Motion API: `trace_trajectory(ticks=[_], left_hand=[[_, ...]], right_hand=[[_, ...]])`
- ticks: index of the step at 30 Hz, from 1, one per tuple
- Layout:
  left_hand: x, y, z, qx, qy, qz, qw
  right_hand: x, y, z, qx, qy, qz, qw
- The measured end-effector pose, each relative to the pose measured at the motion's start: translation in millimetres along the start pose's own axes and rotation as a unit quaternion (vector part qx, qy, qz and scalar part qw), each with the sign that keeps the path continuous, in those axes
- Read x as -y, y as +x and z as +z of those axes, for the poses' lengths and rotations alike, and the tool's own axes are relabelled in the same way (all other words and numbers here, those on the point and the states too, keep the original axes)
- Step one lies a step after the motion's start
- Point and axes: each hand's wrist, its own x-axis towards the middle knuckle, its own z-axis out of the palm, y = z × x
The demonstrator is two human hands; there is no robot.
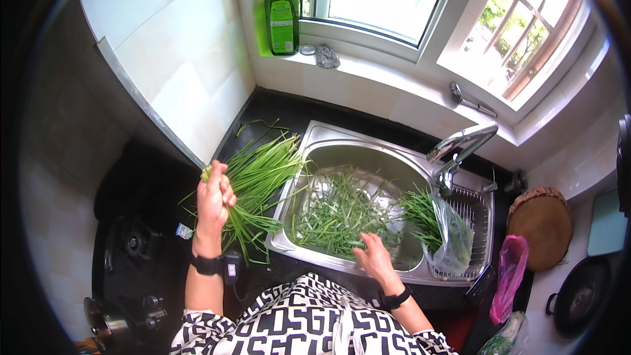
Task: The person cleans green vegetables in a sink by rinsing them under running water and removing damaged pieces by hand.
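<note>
My left hand (213,198) is closed around a bunch of long green leaves that look like Chinese chives (251,222). Their pale ends stick out above my fist. A larger pile of the same leaves (271,167) lies behind it on the black counter, its tips reaching over the sink's left rim. My right hand (373,255), empty with fingers a little apart, hovers over the front edge of the stainless steel sink (315,133). Loose leaf scraps (335,212) cover much of the basin floor. On the right, more chives (419,214) stick out of a clear plastic bag (451,241).
The bag rests partly on a wire drain basket (478,217). A faucet (446,172) rises behind the sink. Right of it are a round wooden chopping board (540,227) and a pink plastic bag (510,276). A gas stove (133,244) is at left, a green pump bottle (282,22) on the sill.
</note>
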Motion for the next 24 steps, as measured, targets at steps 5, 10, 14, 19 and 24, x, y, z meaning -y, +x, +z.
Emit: trace_trajectory(ticks=[5,10,14,19,24], left_hand=[[35.4,79.0,3.6,0.033,0.165,-0.091,0.982],[93.4,170.3,-20.7,0.022,0.484,-0.011,0.875],[99.5,178.3,1.5,0.046,0.669,-0.051,0.740],[104.9,195.1,-13.1,0.088,0.659,-0.029,0.747],[75.7,185.5,-19.2,0.053,0.507,0.114,0.853]], right_hand=[[7.5,-15.6,10.5,-0.026,-0.018,0.019,0.999],[28.4,-34.4,26.0,-0.071,-0.008,0.012,0.997],[49.7,-64.4,34.1,-0.135,-0.005,0.082,0.987],[68.6,-93.7,58.8,-0.195,0.057,0.179,0.963],[72.4,-90.7,60.4,-0.195,0.036,0.163,0.966]])
